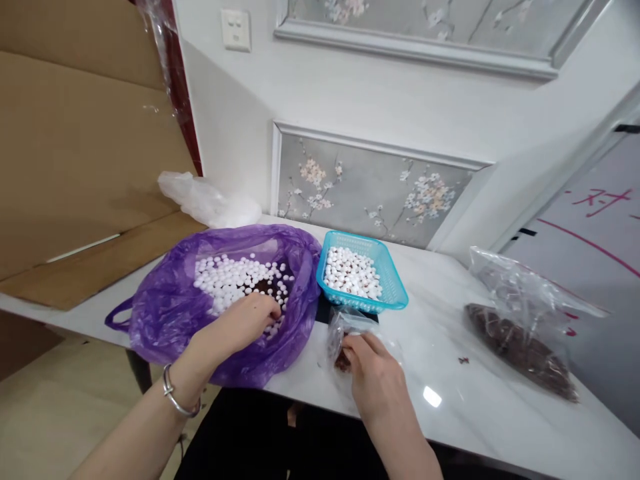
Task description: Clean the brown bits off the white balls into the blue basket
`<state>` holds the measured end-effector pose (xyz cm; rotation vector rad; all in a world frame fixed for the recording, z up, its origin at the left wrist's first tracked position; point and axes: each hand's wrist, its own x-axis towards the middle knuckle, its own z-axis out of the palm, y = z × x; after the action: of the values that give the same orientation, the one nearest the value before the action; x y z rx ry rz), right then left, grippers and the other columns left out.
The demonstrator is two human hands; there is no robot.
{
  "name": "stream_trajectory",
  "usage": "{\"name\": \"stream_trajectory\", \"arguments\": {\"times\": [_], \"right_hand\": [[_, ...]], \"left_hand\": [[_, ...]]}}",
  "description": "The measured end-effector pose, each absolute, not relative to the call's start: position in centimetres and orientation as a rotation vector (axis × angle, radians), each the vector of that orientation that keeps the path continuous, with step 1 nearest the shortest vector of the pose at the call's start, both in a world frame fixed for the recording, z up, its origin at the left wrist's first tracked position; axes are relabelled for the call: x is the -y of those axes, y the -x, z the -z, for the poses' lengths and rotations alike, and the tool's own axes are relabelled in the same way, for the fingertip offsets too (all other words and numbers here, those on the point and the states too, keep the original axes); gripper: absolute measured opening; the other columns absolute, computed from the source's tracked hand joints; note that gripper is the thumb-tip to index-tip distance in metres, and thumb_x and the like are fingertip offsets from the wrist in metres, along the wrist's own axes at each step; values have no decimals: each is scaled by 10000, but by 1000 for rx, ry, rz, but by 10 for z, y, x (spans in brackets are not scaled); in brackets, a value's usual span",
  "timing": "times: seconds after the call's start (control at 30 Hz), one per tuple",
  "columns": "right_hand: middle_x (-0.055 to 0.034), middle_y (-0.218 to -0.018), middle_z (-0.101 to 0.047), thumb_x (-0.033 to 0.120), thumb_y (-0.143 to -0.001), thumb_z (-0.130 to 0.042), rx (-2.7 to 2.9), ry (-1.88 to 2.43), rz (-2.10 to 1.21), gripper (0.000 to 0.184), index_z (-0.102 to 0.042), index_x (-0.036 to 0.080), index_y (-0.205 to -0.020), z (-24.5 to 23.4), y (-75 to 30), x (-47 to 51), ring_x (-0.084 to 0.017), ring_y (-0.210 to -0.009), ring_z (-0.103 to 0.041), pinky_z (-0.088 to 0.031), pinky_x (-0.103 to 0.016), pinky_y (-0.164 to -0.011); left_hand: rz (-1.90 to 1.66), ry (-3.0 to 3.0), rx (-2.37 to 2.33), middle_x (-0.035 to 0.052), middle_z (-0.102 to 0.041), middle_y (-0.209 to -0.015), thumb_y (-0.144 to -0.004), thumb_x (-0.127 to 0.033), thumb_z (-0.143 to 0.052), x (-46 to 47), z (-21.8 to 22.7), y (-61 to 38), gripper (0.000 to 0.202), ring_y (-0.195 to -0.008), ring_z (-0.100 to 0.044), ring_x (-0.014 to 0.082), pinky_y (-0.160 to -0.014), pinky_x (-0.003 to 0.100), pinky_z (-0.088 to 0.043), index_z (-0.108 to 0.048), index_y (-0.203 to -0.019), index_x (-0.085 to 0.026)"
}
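Observation:
My left hand (247,320) reaches into an open purple plastic bag (165,313) full of small white round pieces (235,277); its fingers are curled down among them, and what they pinch is hidden. A silver bangle sits on that wrist. My right hand (373,373) rests on the white table, fingers closed on a small clear plastic bag (343,327) holding some dark brown bits. Just beyond it stands a blue plastic basket (395,293) filled with the same white pieces.
A larger clear bag of dark brown material (520,333) lies at the right of the white marble-look table (475,413). A crumpled clear bag (205,200) sits by the wall. Flattened cardboard (75,167) leans at the left.

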<state>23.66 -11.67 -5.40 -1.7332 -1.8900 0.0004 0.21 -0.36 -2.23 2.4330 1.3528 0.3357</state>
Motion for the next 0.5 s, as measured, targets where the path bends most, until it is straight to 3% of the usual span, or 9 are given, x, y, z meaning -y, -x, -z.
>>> {"name": "stream_trajectory", "arguments": {"times": [0.17,0.3,0.37,0.5], "right_hand": [[-52,-938,-683,155,-903,-460,1873,1653,-23,230,-683,206,-884,62,-246,120,-156,-714,-698,-535,-233,-610],[-55,-946,-690,176,-919,-486,1866,1636,-9,216,-656,199,-787,62,-246,122,-149,-747,-699,-535,-215,-655],[-56,-930,-691,178,-927,-476,1878,1634,9,222,-639,201,-777,63,-244,124,-162,-755,-692,-526,-228,-653],[-53,-770,-665,210,-933,-479,1876,1692,56,206,-615,201,-779,63,-238,128,-209,-661,-652,-477,-277,-563]], "left_hand": [[-363,-2384,-1323,45,-688,-674,-695,-99,-557,0,19,-2,201,-709,-634,237,-673,296,-409,-715,-693,-224],[-512,-2279,-1274,50,-713,-800,-722,-165,-579,3,7,-3,184,-830,-640,250,-791,320,-436,-747,-760,-229],[-611,-2193,-1264,68,-715,-875,-752,-215,-581,5,2,-3,186,-867,-641,261,-837,352,-448,-759,-805,-216],[-778,-1932,-1198,76,-724,-877,-813,-338,-582,17,0,-5,235,-787,-679,234,-765,349,-534,-735,-883,-174]]}}
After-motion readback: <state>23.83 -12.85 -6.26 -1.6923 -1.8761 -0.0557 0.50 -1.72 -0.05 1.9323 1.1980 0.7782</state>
